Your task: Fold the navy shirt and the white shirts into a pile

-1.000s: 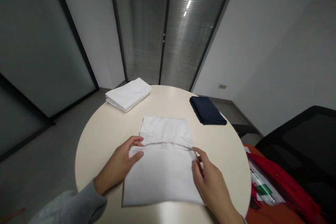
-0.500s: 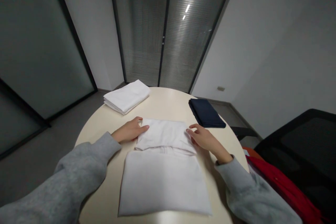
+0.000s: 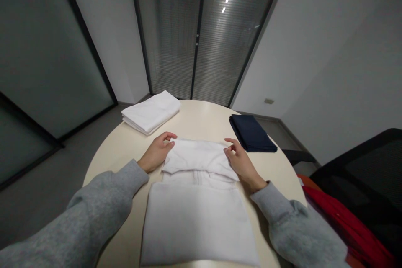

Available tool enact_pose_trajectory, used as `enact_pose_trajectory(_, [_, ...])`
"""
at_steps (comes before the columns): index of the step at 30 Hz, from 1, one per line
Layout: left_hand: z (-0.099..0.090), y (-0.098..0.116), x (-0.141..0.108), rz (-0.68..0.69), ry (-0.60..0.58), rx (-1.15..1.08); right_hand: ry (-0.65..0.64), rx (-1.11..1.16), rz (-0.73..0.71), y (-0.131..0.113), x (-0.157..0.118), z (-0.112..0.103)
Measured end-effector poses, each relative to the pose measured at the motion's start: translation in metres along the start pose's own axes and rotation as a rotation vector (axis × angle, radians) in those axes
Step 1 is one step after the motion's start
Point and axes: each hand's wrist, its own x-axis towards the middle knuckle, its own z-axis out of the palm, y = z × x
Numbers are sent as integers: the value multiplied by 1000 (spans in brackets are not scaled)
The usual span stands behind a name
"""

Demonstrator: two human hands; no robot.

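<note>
A white folded garment lies in front of me, its broad near panel flat and smooth. Beyond that panel, a narrower white flap is turned over at the far end, with a creased strip and seam showing below it. My left hand pinches the flap's far left corner between thumb and fingers. At the far right corner, my right hand grips the cloth between thumb and bent fingers, the index finger partly raised. Which kind of garment it is, I cannot tell.
A round cream table carries everything. White folded cloth sits at its far left, dark navy folded cloth at its far right. A black mesh chair with a red garment stands to the right.
Both hands have closed on the flap's far corners. The flap's near edge has shifted away from me, so a wider strip of cloth shows beneath it. My view has tilted slightly.
</note>
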Motion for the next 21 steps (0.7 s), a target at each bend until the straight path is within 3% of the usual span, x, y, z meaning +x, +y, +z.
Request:
enact_pose_trajectory(4, [0,-15,1,47,52,251,34,-129,-81,-3,-6,4])
enact_pose_trajectory(8, [-1,-18,3,273,116,622,86,-368,-221,-5,-9,9])
enact_pose_trajectory(11, [-6,-4,-7,399,150,754,100,-534,-277,-10,-12,9])
enact_pose_trajectory(13, [-12,13,-27,447,143,769,115,-619,-286,-19,-17,5])
enact_pose_trajectory(15, [-17,29,-57,435,47,789,133,-683,-353,-33,-28,-4])
enact_pose_trajectory(18, [-21,40,-101,321,-205,927,53,-645,-437,-54,-57,-19])
enact_pose_trajectory(21, [-19,33,-121,189,-332,1013,-69,-601,-228,-64,-91,-35])
